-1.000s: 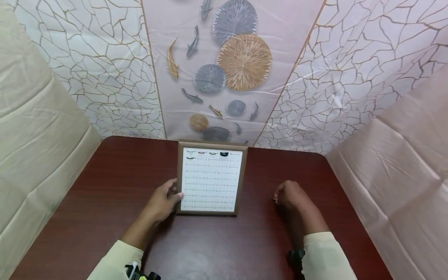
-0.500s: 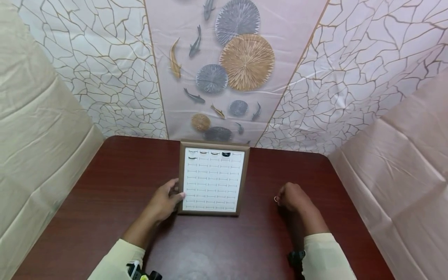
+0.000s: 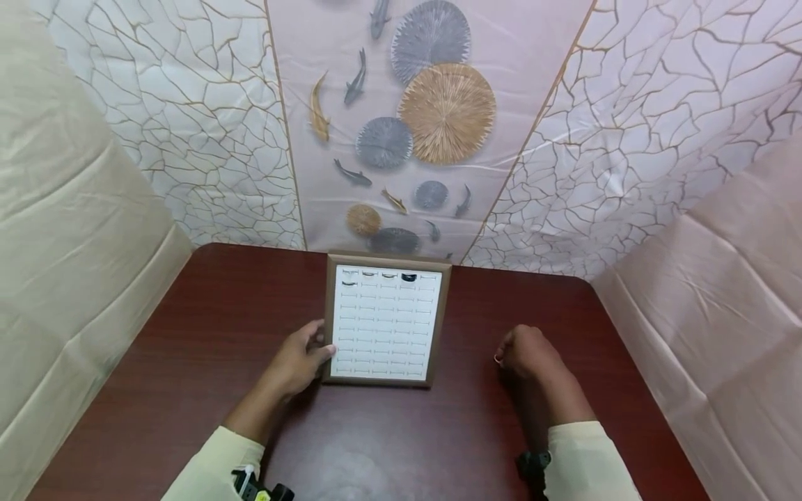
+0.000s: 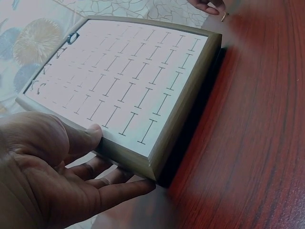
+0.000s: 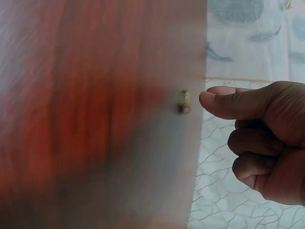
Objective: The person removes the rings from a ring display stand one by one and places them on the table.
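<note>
A beige cloth (image 3: 75,243) sloped down the far left, beside the dark red counter (image 3: 370,431). Next came the left sleeve (image 3: 216,463), pale yellow, with a black device (image 3: 266,490) at its wrist. The left hand (image 3: 294,362) gripped the left side of the frame (image 3: 330,306) near its lower corner, the thumb over the front edge and the other fingers at the side and underneath.

The frame, brown-rimmed, was at the middle of the counter toward its far side and held a white card (image 3: 388,327) marked with rows of short black lines. Along the card's top row, from the left, sat three thin rings (image 3: 368,274) and a thick black ring (image 3: 409,277); one more thin ring (image 3: 349,284) lay at the left of the second row. Behind the frame hung a patterned backdrop (image 3: 219,104) with gold and grey discs and fish.

Right of the frame, well apart from it, a gold ring (image 5: 186,102) was on the counter, just beyond the right hand's (image 3: 532,351) fingertips; the right wrist view showed a small gap between them. That hand was closed, thumb against forefinger, the rest curled in. The right sleeve (image 3: 589,459) followed, then a pinkish cloth (image 3: 720,313).
</note>
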`<action>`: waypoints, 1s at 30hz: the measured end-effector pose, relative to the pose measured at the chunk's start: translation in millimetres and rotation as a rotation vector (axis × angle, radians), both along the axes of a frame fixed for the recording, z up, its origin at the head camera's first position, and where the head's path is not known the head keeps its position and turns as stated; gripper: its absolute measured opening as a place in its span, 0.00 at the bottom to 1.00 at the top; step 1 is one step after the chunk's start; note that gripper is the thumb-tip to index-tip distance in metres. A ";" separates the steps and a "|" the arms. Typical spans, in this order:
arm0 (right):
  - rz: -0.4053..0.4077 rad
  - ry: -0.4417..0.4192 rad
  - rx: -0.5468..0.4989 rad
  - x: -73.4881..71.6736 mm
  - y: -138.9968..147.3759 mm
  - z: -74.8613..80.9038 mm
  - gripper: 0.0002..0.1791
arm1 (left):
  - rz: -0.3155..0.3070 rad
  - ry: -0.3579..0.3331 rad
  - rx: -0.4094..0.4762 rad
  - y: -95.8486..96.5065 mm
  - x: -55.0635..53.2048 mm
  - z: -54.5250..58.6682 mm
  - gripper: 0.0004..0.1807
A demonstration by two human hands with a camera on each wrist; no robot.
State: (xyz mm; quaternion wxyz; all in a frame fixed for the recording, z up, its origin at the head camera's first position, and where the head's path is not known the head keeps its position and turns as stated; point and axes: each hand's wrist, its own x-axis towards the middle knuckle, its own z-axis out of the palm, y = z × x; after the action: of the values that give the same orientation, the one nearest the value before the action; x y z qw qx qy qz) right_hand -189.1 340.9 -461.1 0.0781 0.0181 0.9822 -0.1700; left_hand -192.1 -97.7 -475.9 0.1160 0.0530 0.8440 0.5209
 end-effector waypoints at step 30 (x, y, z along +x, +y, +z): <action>0.183 0.729 -0.221 0.0 -105.1 71.0 0.07 | 0.061 0.048 0.013 1.8 2.5 -1.2 0.33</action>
State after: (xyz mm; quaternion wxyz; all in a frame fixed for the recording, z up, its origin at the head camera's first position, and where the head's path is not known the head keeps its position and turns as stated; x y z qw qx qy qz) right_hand -189.1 235.8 -390.1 -0.2596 -0.1398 0.9188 -0.2624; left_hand -189.7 -96.0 -477.1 0.0793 0.0406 0.8444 0.5283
